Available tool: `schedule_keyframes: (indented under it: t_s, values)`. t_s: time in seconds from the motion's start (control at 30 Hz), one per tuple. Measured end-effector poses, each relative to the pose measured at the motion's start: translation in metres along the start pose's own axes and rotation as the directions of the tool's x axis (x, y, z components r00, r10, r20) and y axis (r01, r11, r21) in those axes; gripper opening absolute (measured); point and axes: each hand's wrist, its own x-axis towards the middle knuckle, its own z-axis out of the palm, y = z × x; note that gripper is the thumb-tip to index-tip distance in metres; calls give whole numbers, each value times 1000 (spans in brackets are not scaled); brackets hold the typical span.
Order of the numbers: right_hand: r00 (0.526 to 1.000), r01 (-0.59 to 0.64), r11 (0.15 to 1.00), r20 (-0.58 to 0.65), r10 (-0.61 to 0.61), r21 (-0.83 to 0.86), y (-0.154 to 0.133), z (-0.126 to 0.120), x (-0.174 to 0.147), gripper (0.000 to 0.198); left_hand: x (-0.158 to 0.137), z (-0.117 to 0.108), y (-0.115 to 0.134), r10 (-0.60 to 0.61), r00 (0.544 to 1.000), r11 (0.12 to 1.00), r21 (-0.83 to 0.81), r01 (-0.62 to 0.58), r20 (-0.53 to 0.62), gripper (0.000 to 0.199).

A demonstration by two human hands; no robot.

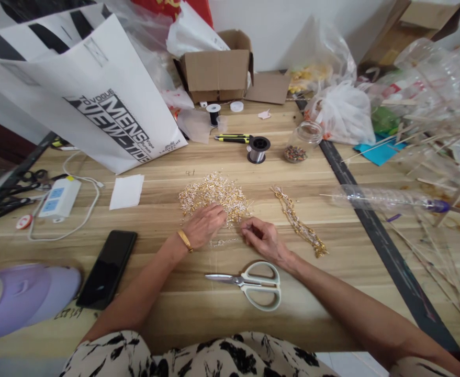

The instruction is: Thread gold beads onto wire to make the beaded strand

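trinkets (210,191) in gold and silver lay heaped just beyond our hands, the near edge by our left hand (206,225), whose fingers bent down toward them; we could not tell whether they pinched one. our right hand (265,238) curled just beside the heap, its grip hidden too. between the two lay a thin silvery chain (225,242). we judged the trinkets light, hard and slippery, best nipped singly with fingertips, and the chain limp, easily tangled, best taken by one end.
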Motion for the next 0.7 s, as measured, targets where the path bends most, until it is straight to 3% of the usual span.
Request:
schedule_keyframes:
  t_s: [0.4,0.7]
  values:
    - [999,33,999,-2,-33,-8,1,0,-1,10,0,4,-7,2,998,1000,-17,-3,-60,12]
    - [999,36,999,-16,-36,10,6,2,-1,14,0,4,-7,51,999,995,-86,-51,0,18]
